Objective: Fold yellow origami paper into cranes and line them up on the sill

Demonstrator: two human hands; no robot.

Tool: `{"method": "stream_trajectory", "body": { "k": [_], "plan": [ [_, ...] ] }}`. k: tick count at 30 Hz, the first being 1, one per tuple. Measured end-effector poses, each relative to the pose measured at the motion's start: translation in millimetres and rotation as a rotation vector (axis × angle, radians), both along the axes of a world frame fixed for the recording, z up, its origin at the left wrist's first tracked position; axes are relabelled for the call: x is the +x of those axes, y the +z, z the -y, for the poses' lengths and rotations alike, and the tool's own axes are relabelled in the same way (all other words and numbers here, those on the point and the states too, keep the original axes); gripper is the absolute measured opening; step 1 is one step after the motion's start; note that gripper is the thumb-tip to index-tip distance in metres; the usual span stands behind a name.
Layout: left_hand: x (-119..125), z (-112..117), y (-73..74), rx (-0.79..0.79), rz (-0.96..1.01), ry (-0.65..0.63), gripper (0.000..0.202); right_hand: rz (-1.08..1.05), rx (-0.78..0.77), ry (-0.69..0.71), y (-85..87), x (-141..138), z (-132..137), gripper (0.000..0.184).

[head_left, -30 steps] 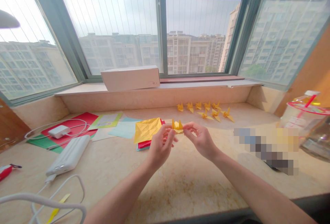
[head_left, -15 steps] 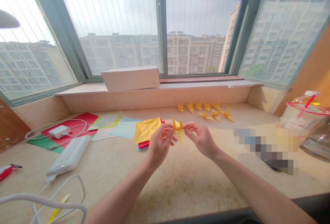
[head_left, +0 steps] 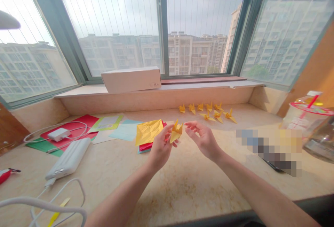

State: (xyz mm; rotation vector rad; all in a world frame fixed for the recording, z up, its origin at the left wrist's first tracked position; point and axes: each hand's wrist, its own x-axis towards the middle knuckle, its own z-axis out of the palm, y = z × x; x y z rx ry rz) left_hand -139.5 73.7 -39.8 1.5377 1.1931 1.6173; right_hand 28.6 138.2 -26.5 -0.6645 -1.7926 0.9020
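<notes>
A yellow origami crane is pinched in my left hand, held above the stone counter. Its pointed tips stand up and one flap hangs down toward me. Just to its right, my right hand is apart from the paper, thumb and fingers separated with nothing between them. Left of my left hand lies a creased yellow paper sheet on top of red and blue sheets. Beyond my hands, several finished yellow cranes stand in two rows near the back ledge.
A white power bank with cables lies at left, by a white charger and coloured paper sheets. A white box sits on the sill. At right are a lidded cup and a pixelated patch over a dark-edged object.
My right hand has let go of the crane and its fingers have parted. The crane has turned and shifted slightly left in my left hand.
</notes>
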Motion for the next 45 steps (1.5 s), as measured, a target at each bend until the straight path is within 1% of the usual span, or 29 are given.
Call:
{"method": "stream_trajectory", "body": {
  "k": [6, 15, 20, 24, 27, 31, 34, 40, 42, 45],
  "plan": [
    [-1.0, 0.2, -4.9, 0.01, -0.115, 0.012, 0.035, -0.023, 0.007, 0.03, -2.9, 1.0, -4.2, 0.026],
    [-2.8, 0.7, -4.9, 0.014, -0.177, 0.018, 0.04, -0.015, 0.064, 0.038, -3.6, 1.1, -3.4, 0.02],
    [0.5, 1.9, 0.8, -0.01, -0.093, 0.02, 0.038, 0.022, 0.068, -0.01, -5.6, 2.0, -5.9, 0.019],
    [2.4, 2.1, 5.6, -0.079, 0.052, -0.011, 0.034, 0.022, 0.039, 0.01, -8.0, 2.3, -9.1, 0.022],
    [3.2, 2.0, 8.5, -0.12, 0.15, -0.035, 0.036, 0.012, 0.03, 0.039, -8.4, 2.5, -9.2, 0.021],
    [2.8, 1.8, 10.3, -0.128, 0.21, -0.028, 0.038, 0.016, 0.041, 0.053, -6.6, 2.7, -6.6, 0.019],
    [1.2, 0.9, 6.8, -0.11, 0.126, -0.009, 0.041, 0.019, 0.047, 0.042, -5.7, 2.9, -6.0, 0.016],
    [-1.6, -0.1, -5.2, 0.004, -0.21, 0.053, 0.054, 0.061, -0.035, 0.073, -7.9, 2.9, -9.4, 0.01],
    [-2.3, -0.1, -6.3, 0.034, -0.292, 0.086, 0.056, 0.089, -0.066, 0.089, -8.2, 2.4, -9.7, 0.01],
    [-2.9, 0.0, -5.5, 0.047, -0.353, 0.117, 0.053, 0.109, -0.085, 0.109, -8.1, 1.6, -8.8, 0.011]
  ]
}}
